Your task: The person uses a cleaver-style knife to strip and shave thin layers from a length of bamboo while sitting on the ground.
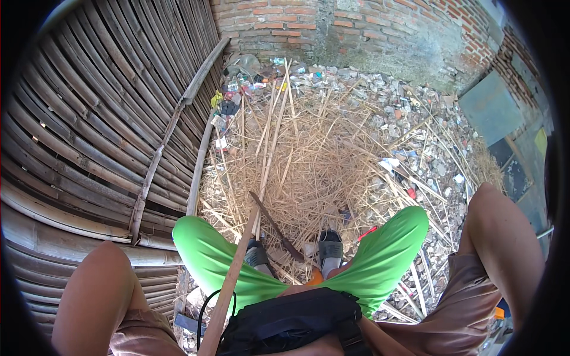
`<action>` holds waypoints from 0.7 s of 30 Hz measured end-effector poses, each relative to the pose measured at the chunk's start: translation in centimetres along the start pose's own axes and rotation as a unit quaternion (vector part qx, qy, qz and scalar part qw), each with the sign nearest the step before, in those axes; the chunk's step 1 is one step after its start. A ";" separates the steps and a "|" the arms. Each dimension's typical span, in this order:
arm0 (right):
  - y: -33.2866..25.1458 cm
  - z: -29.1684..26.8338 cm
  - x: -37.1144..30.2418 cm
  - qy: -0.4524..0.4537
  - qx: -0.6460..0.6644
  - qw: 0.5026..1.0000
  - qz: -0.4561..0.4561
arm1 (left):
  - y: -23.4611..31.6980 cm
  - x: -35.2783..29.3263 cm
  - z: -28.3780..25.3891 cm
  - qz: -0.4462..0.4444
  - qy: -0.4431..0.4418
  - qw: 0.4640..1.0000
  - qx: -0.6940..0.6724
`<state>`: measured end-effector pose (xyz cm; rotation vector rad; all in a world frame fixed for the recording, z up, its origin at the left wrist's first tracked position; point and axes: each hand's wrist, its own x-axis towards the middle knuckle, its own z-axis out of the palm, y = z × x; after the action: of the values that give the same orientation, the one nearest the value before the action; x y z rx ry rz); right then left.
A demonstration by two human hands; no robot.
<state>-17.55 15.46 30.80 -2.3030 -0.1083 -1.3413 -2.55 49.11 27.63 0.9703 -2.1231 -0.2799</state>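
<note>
Neither of my hands shows. My left arm (95,291) and my right arm (504,249) are bent, with their elbows jutting forward at the lower sides, and the hands lie beyond the picture. A long bamboo strip (233,270) slants from the lower edge across my left thigh toward the straw-like shavings. Between my feet rests a dark, rusty-looking long knife (274,224), its tip toward the far left. My green-clad legs (380,255) are spread, and a black bag (291,320) sits at my waist.
Bamboo shavings (320,160) cover the ground ahead, with more long strips (279,113) on them. A bamboo slat wall (89,136) rises at left, a brick wall (368,35) behind. Rubble and litter (409,113) surround the shavings. A grey panel (491,107) stands at right.
</note>
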 end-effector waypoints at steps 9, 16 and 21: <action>0.0 0.4 0.1 -0.005 0.002 1.000 0.001 | 2.4 0.0 0.1 -0.005 -0.002 1.000 0.002; 0.0 0.1 -0.3 -0.001 -0.004 1.000 0.000 | 3.3 0.4 -0.1 -0.007 -0.010 1.000 -0.009; -0.2 0.1 -0.3 0.002 -0.003 1.000 -0.001 | 2.8 0.2 -0.3 -0.006 -0.013 1.000 -0.018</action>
<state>-17.66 15.71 30.58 -2.3063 -0.1059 -1.3484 -4.00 50.94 29.30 0.9647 -2.1296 -0.3377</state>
